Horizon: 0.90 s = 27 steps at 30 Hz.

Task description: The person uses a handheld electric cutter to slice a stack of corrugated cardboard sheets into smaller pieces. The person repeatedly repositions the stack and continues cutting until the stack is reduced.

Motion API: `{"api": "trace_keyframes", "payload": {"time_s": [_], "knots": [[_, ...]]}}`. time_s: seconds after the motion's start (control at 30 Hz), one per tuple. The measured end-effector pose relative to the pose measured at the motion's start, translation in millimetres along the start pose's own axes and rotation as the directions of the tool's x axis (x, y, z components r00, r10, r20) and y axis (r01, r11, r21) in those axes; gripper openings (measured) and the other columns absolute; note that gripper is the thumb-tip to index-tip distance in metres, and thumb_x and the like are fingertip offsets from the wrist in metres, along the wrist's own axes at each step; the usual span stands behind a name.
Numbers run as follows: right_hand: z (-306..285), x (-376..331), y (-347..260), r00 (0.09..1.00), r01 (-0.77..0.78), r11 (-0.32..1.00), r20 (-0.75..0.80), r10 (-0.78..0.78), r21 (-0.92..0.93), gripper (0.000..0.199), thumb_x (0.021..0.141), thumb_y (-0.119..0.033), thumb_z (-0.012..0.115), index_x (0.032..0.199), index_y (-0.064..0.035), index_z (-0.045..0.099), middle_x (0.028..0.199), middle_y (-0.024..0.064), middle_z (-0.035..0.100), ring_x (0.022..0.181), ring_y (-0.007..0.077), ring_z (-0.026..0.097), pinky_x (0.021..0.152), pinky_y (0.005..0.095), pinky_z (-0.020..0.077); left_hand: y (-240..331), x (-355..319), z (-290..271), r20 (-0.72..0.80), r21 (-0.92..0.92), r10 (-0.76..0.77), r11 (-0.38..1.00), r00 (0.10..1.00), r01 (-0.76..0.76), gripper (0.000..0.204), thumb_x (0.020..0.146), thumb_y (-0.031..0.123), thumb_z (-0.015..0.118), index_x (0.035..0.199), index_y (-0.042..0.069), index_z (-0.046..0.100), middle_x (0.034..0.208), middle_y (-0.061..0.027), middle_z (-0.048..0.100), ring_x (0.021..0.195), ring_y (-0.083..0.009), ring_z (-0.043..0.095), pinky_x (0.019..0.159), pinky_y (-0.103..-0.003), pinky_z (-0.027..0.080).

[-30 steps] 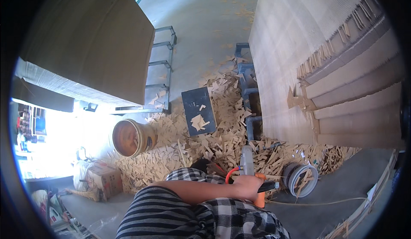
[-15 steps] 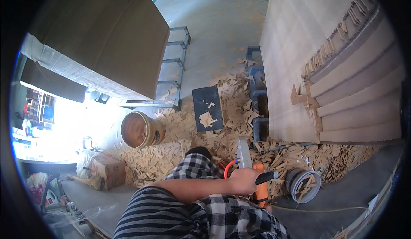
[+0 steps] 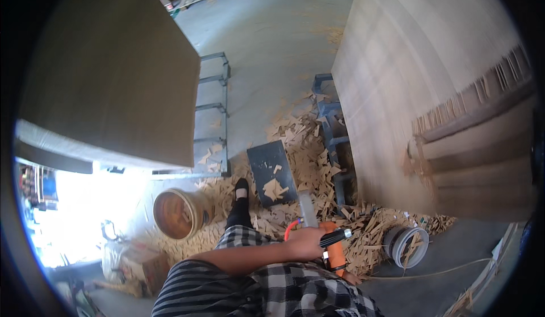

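An orange hand-held power tool with a long grey metal head and a red hose is held low in front of my body. My left hand comes across from the left and is closed round it beside the black side handle. Of my right hand only the fingers show, at the tool's rear end; most of that hand is hidden behind the tool and my shirt. On the right stands a tall stack of brown cardboard sheets, with torn strips and a notched edge along its near part.
Another tall cardboard stack stands at left on a blue metal frame. Cardboard scraps cover the floor round a dark board. A tan bucket, a grey bucket, a carton and a thin hose lie nearby.
The view has shifted and turned toward the right. My foot now shows stepped forward beside the dark board. The power tool stays in my hands, a little lower and farther left in the picture.
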State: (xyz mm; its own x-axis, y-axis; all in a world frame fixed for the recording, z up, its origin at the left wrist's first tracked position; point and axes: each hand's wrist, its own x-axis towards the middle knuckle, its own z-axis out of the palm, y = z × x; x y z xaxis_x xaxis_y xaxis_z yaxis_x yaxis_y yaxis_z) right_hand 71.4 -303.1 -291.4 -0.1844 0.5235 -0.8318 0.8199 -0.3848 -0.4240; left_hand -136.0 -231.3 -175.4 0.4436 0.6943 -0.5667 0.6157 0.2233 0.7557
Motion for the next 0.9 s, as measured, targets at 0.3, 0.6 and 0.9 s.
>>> {"api": "trace_keyframes", "payload": {"time_s": [0.3,0.6,0.9], "knots": [[30,76,-166,0.869,-0.236,0.959,0.476,0.135,0.159,0.067,0.076,-0.027,0.065,0.134,-0.0048,0.039,0.124,0.0148,0.053,0.115,0.0243,0.051,0.097,0.0358,0.0376,-167,-25,-193,0.073,-0.173,-0.215,0.959,0.974,0.224,0.051,0.072,0.036,0.072,0.108,0.004,0.055,0.091,-0.0169,0.063,0.085,-0.0279,0.063,0.075,-0.038,0.048],[23,357,-182,0.997,-0.078,0.983,0.042,0.072,0.167,0.067,0.076,-0.031,0.067,0.131,-0.0024,0.041,0.115,0.0161,0.058,0.101,0.0228,0.058,0.086,0.0325,0.0456,-252,-44,-287,-0.068,-0.311,-0.687,0.704,0.723,0.639,0.039,0.065,0.021,0.067,0.096,0.0,0.058,0.079,-0.0184,0.063,0.075,-0.0281,0.064,0.069,-0.036,0.049],[80,551,-107,0.933,-0.249,0.898,-0.157,0.322,0.363,0.065,0.063,-0.049,0.077,0.098,0.0021,0.059,0.092,0.0158,0.063,0.086,0.0252,0.06,0.079,0.0333,0.0452,-355,-18,-250,-0.168,-0.45,-0.764,0.621,0.623,0.641,0.031,0.067,0.007,0.062,0.097,0.001,0.055,0.075,-0.0057,0.058,0.065,-0.0145,0.055,0.06,-0.032,0.046]]}}
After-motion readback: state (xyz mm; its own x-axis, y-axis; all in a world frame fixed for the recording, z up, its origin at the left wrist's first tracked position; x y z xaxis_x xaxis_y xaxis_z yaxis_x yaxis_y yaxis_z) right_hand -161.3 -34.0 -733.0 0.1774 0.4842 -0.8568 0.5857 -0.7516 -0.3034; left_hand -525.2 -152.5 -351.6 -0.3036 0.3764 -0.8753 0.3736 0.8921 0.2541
